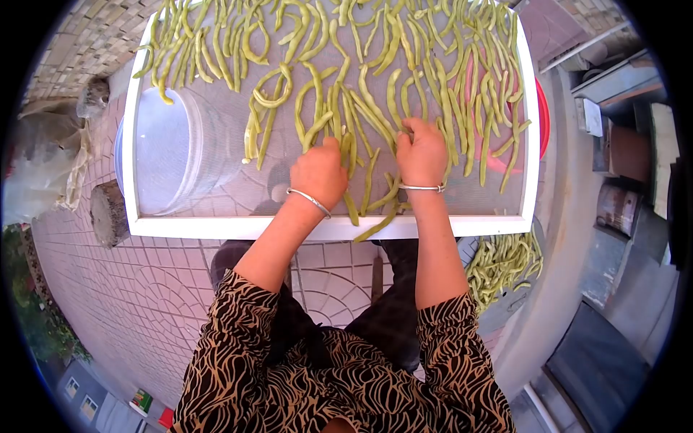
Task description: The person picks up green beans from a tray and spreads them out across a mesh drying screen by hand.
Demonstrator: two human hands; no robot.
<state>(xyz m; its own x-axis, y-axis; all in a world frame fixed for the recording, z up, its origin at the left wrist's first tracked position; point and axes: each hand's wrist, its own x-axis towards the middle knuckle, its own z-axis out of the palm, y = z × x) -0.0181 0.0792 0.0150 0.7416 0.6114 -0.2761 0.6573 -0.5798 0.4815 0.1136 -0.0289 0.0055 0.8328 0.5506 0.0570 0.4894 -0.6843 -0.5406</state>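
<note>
Long green beans [364, 90] lie spread over a white-framed mesh screen [253, 229]. My left hand [317, 173] is closed at the near middle of the screen, its fingertips pinching a green bean [316, 131] among several others. To the right, my right hand [422, 153] has its thumb and fingers curled together on a bean in the same cluster. The pinched ends are partly hidden by the fingers. Between the hands, a few loose beans [370, 177] point toward me, and one bean [377, 224] lies across the near frame edge.
Below the screen's right corner, a heap of green beans [505, 263] rests in a container. A whitish tub [162, 151] shows through the mesh on the left, and a red basin rim [543, 119] sticks out on the right. Paving bricks [130, 289] cover the ground.
</note>
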